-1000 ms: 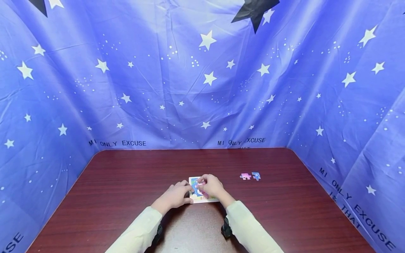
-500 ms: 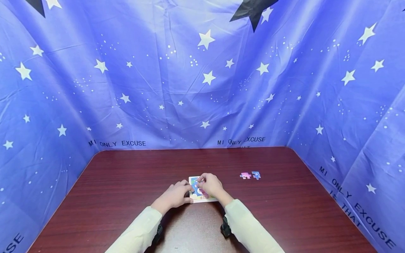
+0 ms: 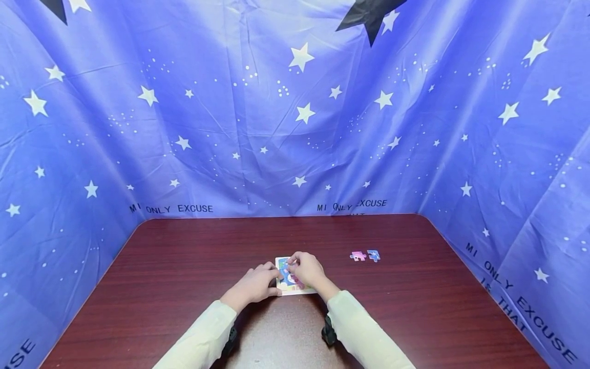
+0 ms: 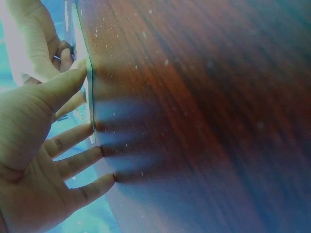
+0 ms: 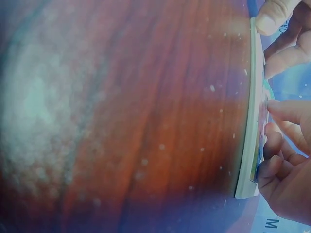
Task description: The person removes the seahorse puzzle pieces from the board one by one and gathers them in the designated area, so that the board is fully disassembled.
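Note:
A small puzzle board [image 3: 298, 293] with a white border and a blue and pink picture lies on the table, partly hidden by both hands. At its left side my left hand [image 3: 252, 285] rests with fingers spread and fairly straight, the thumb at the near corner and the index finger reaching over the picture. In the left wrist view the other fingertips [image 4: 108, 179] touch the tabletop. My right hand [image 3: 309, 270] is over the board's right part, thumb and index finger pinching a puzzle piece low over the picture. Its other fingers are curled at the board in the right wrist view.
To the board's right on the dark red wooden table [image 3: 193, 246] lie a pink puzzle piece [image 3: 357, 257] and a blue puzzle piece [image 3: 374, 255], close together. A blue star-patterned curtain [image 3: 258, 128] hangs round the table's back and sides.
My right fingers have shifted slightly over the board, and more of the picture beneath them shows. My left hand stays in place, and the two loose pieces have not moved.

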{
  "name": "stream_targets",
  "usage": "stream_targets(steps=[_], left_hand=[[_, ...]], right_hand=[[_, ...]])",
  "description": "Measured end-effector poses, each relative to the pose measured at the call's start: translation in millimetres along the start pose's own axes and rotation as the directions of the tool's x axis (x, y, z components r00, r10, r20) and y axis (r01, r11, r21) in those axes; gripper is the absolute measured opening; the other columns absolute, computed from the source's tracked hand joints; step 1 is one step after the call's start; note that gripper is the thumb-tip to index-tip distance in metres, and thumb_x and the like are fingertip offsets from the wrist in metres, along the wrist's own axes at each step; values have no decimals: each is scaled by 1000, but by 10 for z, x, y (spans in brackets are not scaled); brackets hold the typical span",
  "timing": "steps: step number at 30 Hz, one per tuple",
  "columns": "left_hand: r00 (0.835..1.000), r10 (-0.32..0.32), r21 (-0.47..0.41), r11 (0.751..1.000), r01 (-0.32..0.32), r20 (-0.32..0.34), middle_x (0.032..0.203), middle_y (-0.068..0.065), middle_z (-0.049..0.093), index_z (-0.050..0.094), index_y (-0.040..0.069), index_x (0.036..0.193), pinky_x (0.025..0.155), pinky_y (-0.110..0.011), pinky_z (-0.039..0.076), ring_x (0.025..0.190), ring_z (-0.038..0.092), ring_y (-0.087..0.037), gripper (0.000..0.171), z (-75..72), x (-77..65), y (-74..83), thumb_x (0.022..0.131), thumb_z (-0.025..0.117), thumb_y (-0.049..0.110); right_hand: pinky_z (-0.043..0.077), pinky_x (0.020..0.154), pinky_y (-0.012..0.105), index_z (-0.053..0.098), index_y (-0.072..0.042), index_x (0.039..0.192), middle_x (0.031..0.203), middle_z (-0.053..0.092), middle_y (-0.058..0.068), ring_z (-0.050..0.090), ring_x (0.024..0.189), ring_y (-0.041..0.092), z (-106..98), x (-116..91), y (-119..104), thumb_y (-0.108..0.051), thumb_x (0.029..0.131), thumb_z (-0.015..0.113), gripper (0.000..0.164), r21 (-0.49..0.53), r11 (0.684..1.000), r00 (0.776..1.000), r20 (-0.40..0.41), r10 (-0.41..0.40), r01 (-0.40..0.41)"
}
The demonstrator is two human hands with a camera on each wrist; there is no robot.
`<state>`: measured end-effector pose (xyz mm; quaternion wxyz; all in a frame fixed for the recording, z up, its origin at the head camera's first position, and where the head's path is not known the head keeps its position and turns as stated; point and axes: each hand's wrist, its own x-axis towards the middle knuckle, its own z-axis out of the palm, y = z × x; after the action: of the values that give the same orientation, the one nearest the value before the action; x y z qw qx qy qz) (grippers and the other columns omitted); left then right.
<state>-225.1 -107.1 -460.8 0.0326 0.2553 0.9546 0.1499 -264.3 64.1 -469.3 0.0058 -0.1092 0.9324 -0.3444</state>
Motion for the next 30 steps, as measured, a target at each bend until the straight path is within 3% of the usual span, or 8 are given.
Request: stream_targets(steps=[30], left_hand=[[1000, 4, -5, 1000, -4, -4, 113, -4, 56, 65, 13, 107, 81, -47, 43, 107, 55, -26, 33, 10, -14, -2, 82, 70, 33]], right_hand=[[32, 49, 24, 68, -10, 90, 63, 51, -1, 42, 52, 8, -31, 5, 31, -17, 81, 69, 11, 23, 999, 999, -33, -23, 24]])
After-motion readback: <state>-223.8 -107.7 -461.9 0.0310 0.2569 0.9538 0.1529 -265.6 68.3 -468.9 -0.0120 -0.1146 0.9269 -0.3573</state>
